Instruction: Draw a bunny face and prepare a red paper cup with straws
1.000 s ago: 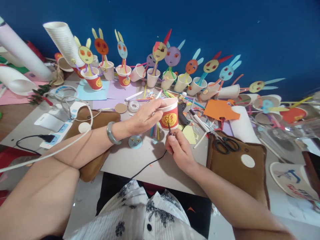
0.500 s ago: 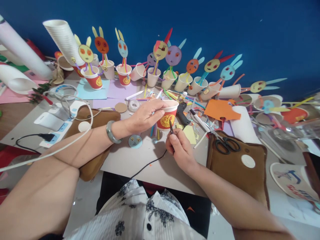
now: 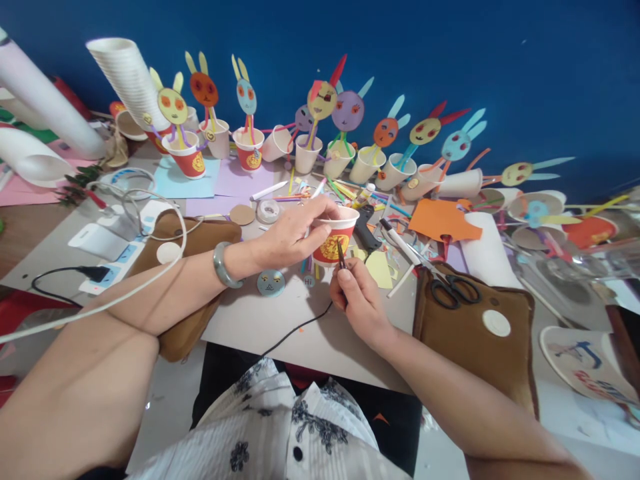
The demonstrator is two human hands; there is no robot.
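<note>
A red and white paper cup [image 3: 324, 248] with a yellow printed emblem stands upright before me on the table. My left hand [image 3: 295, 233] closes over its left side and rim, fingers reaching to the top edge. In my right hand [image 3: 359, 297] is a slim dark pointed tool [image 3: 341, 257], its tip up against the front of the cup at the emblem; its exact kind is unclear. Near the cup lie a round blue paper face [image 3: 271, 283] and a small piece marked "Hi" [image 3: 308, 281]. A black glue gun [image 3: 364, 227] rests behind, partly hidden by the cup.
Paper cups with bunny figures [image 3: 347, 112] line the blue wall. Black-handled scissors [image 3: 455, 291] lie on a brown pouch [image 3: 480, 333] at right. A power strip [image 3: 113, 263] with cables is at left. Pens, tape [image 3: 268, 211] and paper scraps crowd the middle.
The cup has shifted down slightly, and my left hand has moved a little lower with it. My right hand and its tool stay nearly still at the cup's front.
</note>
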